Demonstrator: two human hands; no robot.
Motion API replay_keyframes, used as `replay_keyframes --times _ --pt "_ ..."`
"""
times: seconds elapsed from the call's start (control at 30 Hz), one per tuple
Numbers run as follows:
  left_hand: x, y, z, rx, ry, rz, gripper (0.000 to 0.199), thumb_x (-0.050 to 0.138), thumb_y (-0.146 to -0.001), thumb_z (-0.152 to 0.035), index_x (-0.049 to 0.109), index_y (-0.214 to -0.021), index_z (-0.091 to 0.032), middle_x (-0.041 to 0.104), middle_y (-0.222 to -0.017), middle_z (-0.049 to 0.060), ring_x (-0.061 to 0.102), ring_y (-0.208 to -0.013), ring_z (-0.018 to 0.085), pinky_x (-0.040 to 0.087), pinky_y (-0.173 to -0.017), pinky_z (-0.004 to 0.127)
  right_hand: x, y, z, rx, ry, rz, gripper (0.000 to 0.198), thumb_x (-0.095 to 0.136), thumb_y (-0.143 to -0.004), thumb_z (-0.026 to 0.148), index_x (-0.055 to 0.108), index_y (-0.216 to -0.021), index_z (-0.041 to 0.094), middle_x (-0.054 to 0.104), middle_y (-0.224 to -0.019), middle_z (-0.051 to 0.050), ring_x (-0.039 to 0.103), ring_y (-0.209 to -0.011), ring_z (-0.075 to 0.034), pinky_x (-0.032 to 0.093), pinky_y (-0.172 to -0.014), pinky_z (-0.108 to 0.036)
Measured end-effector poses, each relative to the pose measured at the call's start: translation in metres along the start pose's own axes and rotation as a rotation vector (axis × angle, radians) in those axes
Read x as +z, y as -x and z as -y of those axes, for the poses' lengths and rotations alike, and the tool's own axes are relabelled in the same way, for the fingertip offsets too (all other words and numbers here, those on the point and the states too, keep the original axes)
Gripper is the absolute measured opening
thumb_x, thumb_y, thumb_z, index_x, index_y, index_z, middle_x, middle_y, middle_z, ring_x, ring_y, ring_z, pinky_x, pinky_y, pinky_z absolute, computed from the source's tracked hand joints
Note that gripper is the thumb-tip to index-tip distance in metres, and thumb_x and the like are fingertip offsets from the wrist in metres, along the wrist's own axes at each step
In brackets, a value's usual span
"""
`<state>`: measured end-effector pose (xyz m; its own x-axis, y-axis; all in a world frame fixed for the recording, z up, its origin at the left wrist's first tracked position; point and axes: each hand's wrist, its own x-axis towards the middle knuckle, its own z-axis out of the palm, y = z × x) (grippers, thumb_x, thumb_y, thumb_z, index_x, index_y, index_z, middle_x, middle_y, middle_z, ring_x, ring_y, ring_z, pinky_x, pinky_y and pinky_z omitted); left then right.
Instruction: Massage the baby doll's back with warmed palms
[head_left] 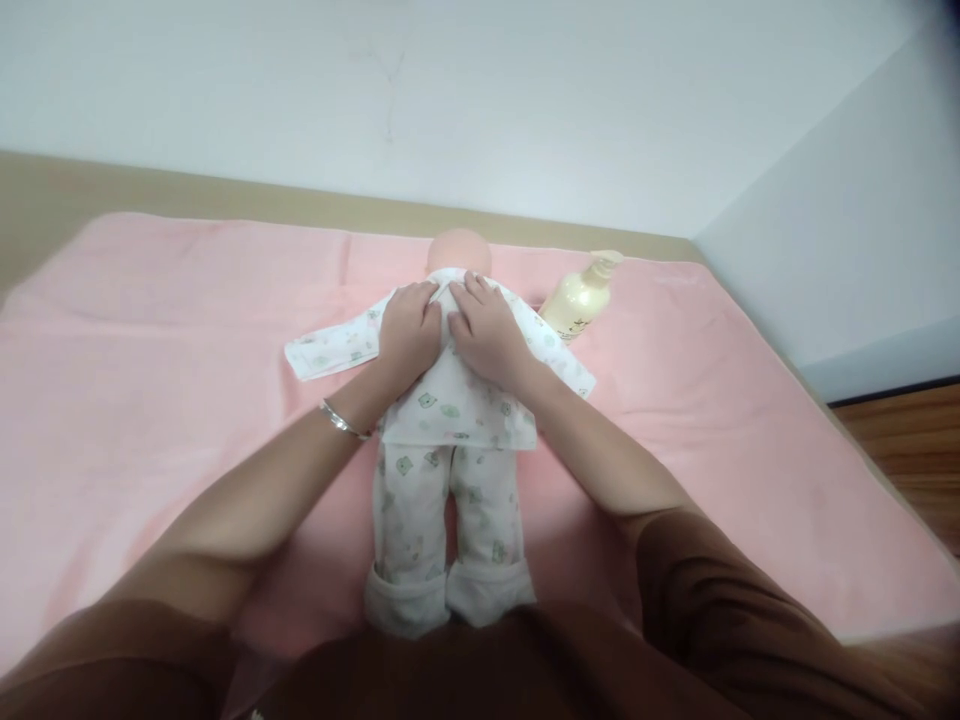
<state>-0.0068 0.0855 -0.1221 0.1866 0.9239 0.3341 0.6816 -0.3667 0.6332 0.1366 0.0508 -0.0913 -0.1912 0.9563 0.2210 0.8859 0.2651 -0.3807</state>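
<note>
Left of the shirt, pink cloth gives broad room to pass. On the right, a bottle just beyond the shirt's sleeve blocks the way (its base is hidden); further right, the cloth opens out again. The wall limits reach past the doll's head. Between the left hand and right hand only a slim gap remains.
</note>
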Motion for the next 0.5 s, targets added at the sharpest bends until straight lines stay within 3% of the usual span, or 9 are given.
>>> replay_keyframes --times 0.2,0.27,0.4,0.5 --pt "-0.002 0.001 -0.002 0.001 -0.002 0.015 0.044 0.033 -0.092 -0.024 0.066 -0.12 -0.017 0.069 -0.129 0.011 0.059 -0.122 0.027 0.044 -0.114 0.043 -0.018 0.003 0.0 0.029 -0.029 -0.166 0.055 0.029 -0.102 0.027 0.04 -0.155 0.023 0.031 -0.168 -0.008 0.025 -0.16 -0.026 0.03 -0.127 -0.06" --pt "-0.002 0.0 -0.002 0.0 -0.003 0.011 0.042 0.034 -0.092 -0.024 0.066 -0.119 -0.018 0.069 -0.129 0.01 0.059 -0.121 0.026 0.044 -0.114 0.042 -0.014 0.003 0.001 0.031 0.006 -0.145 0.055 0.029 -0.102 0.026 0.04 -0.155 0.019 0.029 -0.169 -0.011 0.022 -0.16 -0.028 0.028 -0.128 -0.059" --pt "-0.001 0.0 -0.001 0.024 -0.01 0.002 0.04 0.033 -0.091 -0.023 0.065 -0.114 -0.017 0.07 -0.123 0.011 0.06 -0.116 0.026 0.045 -0.111 0.042 -0.003 0.001 0.003 -0.012 0.091 0.022 0.054 0.033 -0.102 0.029 0.045 -0.151 0.008 0.032 -0.166 -0.019 0.025 -0.159 -0.033 0.02 -0.13 -0.06" --pt "-0.002 0.001 -0.003 0.037 -0.019 0.009 0.036 0.033 -0.091 -0.023 0.065 -0.107 -0.018 0.071 -0.116 0.011 0.06 -0.111 0.026 0.046 -0.107 0.042 -0.007 -0.001 -0.001 -0.01 0.074 -0.052 0.054 0.033 -0.102 0.028 0.043 -0.152 0.011 0.028 -0.169 -0.016 0.021 -0.16 -0.031 0.019 -0.13 -0.061"
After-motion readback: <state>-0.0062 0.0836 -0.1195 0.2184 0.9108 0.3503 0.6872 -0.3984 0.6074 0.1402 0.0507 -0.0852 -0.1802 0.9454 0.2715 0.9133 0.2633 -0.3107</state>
